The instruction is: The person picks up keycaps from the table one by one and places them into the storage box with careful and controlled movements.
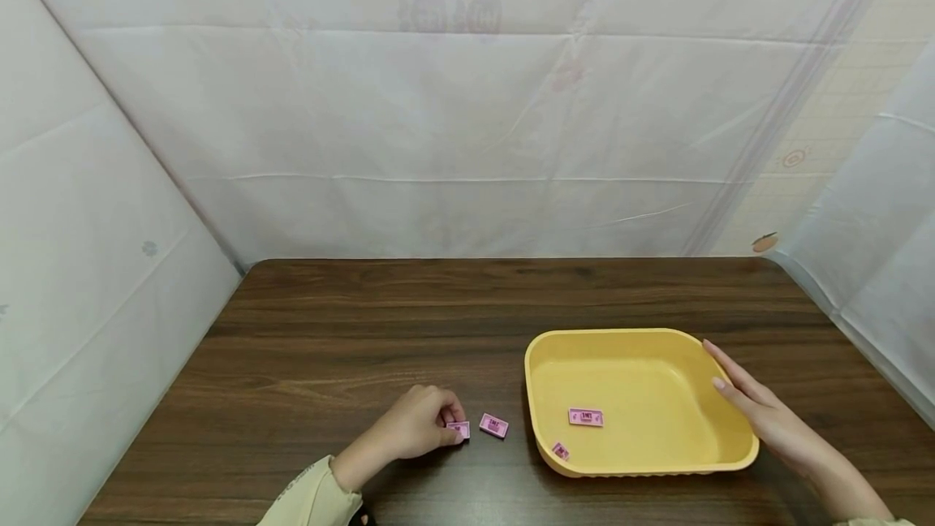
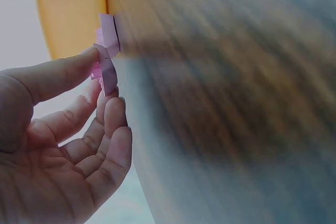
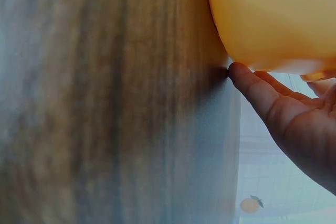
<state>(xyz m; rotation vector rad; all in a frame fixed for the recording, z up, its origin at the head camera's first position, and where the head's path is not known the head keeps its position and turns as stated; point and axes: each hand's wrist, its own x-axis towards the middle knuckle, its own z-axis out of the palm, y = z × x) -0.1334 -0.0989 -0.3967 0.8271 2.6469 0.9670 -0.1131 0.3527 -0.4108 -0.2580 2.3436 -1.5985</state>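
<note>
My left hand (image 1: 422,422) pinches a small pink printed tile (image 1: 460,428) between thumb and fingertips, close over the table. In the left wrist view this tile (image 2: 107,71) stands out edge-on at the fingertips. A second pink tile (image 1: 493,426) lies just to its right on the table. Further right is a yellow tray (image 1: 643,471) with rounded corners. Inside it, one pink tile (image 1: 586,417) lies flat and another (image 1: 560,450) leans at the near left corner. My right hand (image 1: 767,412) rests with extended fingers against the tray's right side, fingertips at the rim.
The dark wood-grain table (image 1: 351,331) reaches back to a pale cloth wall (image 1: 438,144). Similar cloth hangs along the left and right sides. Bare wood surrounds the tiles and lies behind the tray.
</note>
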